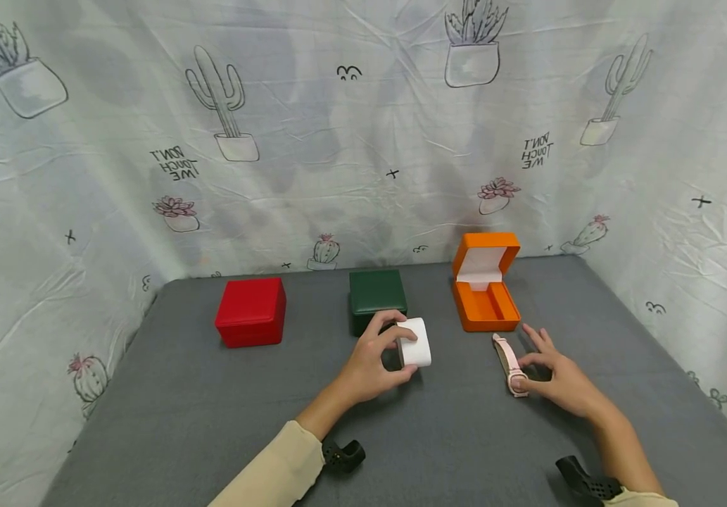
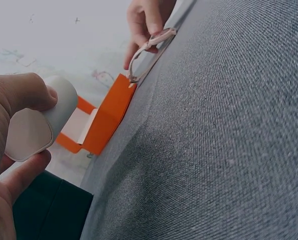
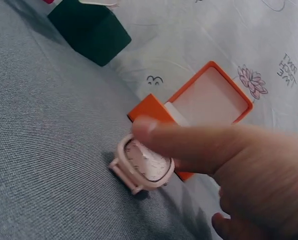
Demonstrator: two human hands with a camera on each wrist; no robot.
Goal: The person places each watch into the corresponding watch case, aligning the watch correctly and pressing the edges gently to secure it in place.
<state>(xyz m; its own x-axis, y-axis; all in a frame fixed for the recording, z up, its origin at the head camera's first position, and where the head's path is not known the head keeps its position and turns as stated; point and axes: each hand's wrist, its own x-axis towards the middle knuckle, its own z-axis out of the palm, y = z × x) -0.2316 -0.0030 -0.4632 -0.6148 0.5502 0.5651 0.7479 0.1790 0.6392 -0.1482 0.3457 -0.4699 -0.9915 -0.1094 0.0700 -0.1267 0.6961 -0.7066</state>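
Note:
Between thumb and fingers, my left hand [image 1: 372,359] grips a white watch cushion [image 1: 415,343], held above the cloth just in front of the green box [image 1: 377,290]. In the left wrist view the cushion [image 2: 63,102] shows a rounded side and a flat end. My right hand [image 1: 562,380] pinches a pink wristwatch [image 1: 510,366] at its case, the strap stretching away toward the orange box [image 1: 486,282]. Seen from the right wrist, the thumb lies over the edge of the watch dial [image 3: 147,160]; the other fingers are partly hidden. The orange box stands with its lid raised, showing a white lid lining.
A closed red box [image 1: 251,312] sits at the left on the grey cloth surface [image 1: 211,422]. The green box is closed too. Behind the boxes hangs a white curtain [image 1: 312,141] printed with cacti, which also runs along both sides.

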